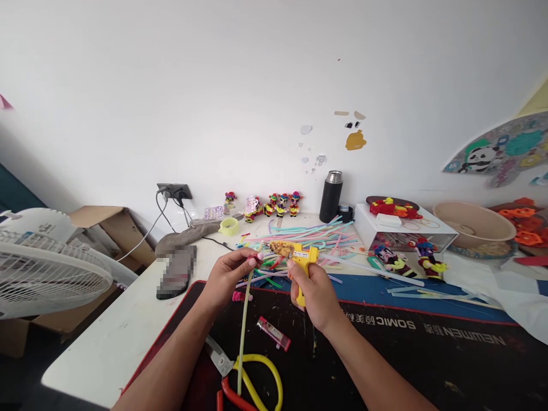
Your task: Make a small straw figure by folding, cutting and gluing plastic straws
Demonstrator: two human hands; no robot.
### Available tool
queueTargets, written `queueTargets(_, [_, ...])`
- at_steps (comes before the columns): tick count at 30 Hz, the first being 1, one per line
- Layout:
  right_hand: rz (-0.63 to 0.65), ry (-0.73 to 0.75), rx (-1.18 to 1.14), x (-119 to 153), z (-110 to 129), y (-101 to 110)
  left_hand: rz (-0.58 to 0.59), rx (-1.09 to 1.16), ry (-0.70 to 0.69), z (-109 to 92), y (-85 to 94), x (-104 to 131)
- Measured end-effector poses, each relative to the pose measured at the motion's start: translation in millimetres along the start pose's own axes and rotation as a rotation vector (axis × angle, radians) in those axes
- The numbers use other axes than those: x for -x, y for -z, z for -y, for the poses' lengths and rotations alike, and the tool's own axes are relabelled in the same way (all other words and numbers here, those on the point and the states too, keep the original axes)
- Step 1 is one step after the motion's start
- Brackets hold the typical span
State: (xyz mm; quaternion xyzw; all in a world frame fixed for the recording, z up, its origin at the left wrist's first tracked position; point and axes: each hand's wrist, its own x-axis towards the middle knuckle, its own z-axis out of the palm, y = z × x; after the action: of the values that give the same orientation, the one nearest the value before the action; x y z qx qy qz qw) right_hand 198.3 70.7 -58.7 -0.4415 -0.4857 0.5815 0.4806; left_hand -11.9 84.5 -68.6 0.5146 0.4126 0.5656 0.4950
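Note:
My left hand (229,278) pinches a small red and pink fuzzy piece (256,261). A long pale green stem (244,328) hangs down from beside those fingers to the scissors. In my right hand (315,291) is a yellow glue gun (303,265), gripped by its handle, with its nozzle pointing left, close to the fuzzy piece. Whether nozzle and piece touch cannot be told. Below the hands, a pink lighter (273,333) and scissors (226,368) with yellow and red handles lie on the dark mat (363,365).
Pastel stems (338,234) are heaped behind the hands. Small fuzzy figures (282,205) and a black thermos (331,197) stand near the wall. A white box (363,225) and a round bowl (475,222) are right. A fan (55,268) stands left, beside the white table (98,337).

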Motion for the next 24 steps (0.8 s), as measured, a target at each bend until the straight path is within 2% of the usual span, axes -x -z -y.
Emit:
queueTargets(9, [0.002, -0.005, 0.057, 1.5, -3.8, -0.7, 0.002, 0.015, -0.01, 0.9, 0.4, -0.4])
queueTargets(24, [-0.027, -0.001, 0.047, 3.5, 3.6, 1.1, 0.017, 0.024, -0.012, 0.7, -0.1, 0.8])
